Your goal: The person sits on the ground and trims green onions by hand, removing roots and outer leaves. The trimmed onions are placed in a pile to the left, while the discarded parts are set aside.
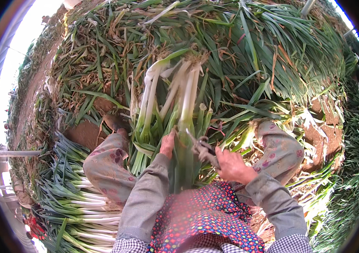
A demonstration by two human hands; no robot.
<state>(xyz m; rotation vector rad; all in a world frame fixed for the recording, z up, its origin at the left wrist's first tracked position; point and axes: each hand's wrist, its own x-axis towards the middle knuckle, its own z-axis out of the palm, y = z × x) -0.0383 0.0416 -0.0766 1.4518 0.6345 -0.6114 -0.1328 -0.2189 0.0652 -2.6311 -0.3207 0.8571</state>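
Note:
Before me several long white-stemmed green onions (187, 98) lie roots outward, their green tops pointing towards my lap. My left hand (167, 144) grips leaves at the left side of this bunch; its fingers are partly hidden. A hand-held cutting tool (206, 149), which looks like shears, is in my right hand (234, 166). Its metal blade reaches to the green part of the stalks, right of my left hand. Blur hides whether the blade touches them. Just left of this bunch, other green onions (147, 104) lie with bent leaves.
A row of cleaned green onions (94, 212) lies beside my left leg. Heaped leafy onions (293, 53) stand at the far right, and dry leaf litter (103, 53) spreads at the far left. A metal pipe (13, 153) shows at the left edge. Bare soil (83, 134) shows near my foot.

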